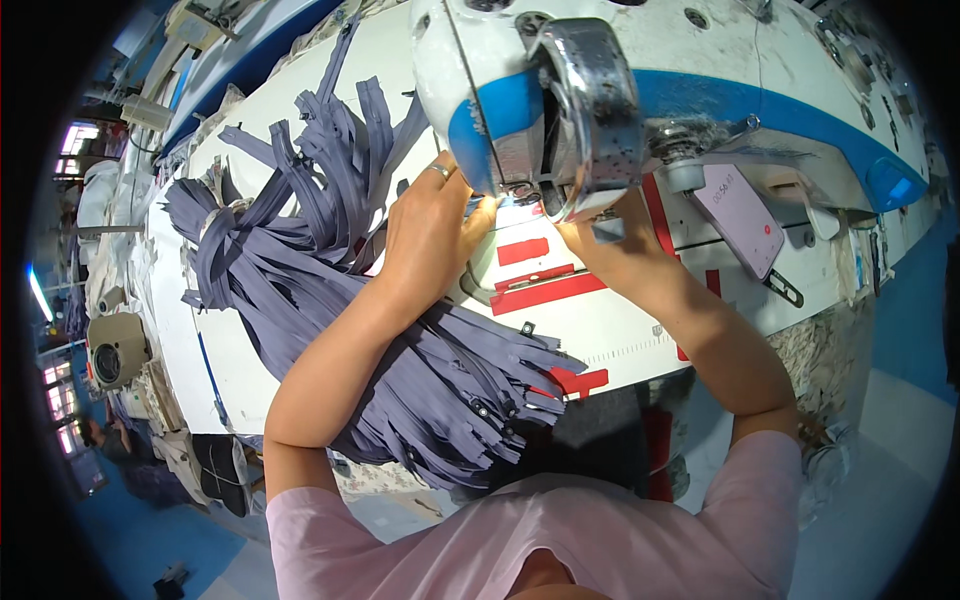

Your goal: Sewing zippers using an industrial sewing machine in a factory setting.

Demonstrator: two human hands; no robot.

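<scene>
A white and blue sewing machine stands over the white work surface, its metal guard hiding part of the needle area. My left hand, with a ring on one finger, is closed at the left of the needle. A small grey-blue bit shows by its thumb, too little to name. On the other side, my right hand reaches under the machine head, its fingertips hidden behind the guard. A large bundle of grey-purple zippers, tied near its far left end, lies beside and under my left forearm.
Red tape strips mark the machine bed. A phone with a lit screen lies right of my right hand, under the machine arm. A blue pen-like stick rests at the table's left. Far left, a person is partly in view.
</scene>
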